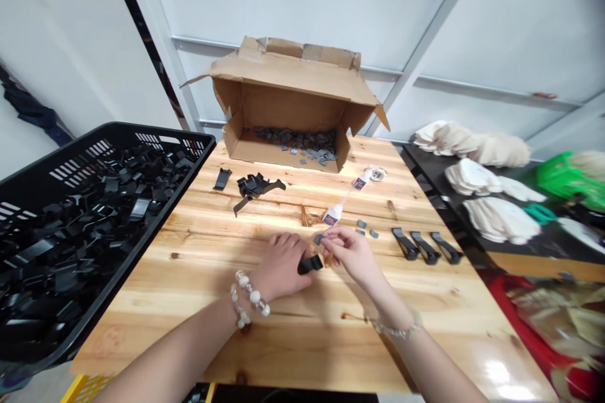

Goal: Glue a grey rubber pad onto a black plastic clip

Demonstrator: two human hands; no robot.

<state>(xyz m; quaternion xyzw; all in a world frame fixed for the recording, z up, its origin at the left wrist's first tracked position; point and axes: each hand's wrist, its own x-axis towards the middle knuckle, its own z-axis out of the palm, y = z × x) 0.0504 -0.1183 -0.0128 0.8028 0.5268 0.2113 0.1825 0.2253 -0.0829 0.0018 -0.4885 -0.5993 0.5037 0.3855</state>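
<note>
My left hand [283, 267], with a beaded bracelet at the wrist, is closed on a bent black plastic clip [310, 264] above the wooden table. Just to its right, my right hand [352, 255] pinches a small grey square pad [318, 239] between thumb and fingertips. The pad is close above the clip; whether they touch I cannot tell. Beyond my right hand lie a few loose grey pads [362, 224] and a small white glue bottle [333, 214] on its side. Several similar black clips [405, 244] stand in a row at the right.
An open cardboard box [283, 154] holding grey pads stands at the table's back. A pile of black clips [255, 186] lies before it. Another glue bottle [362, 181] lies farther back. A black crate [208, 145] full of clips stands left; cloth stacks [501, 220] are right.
</note>
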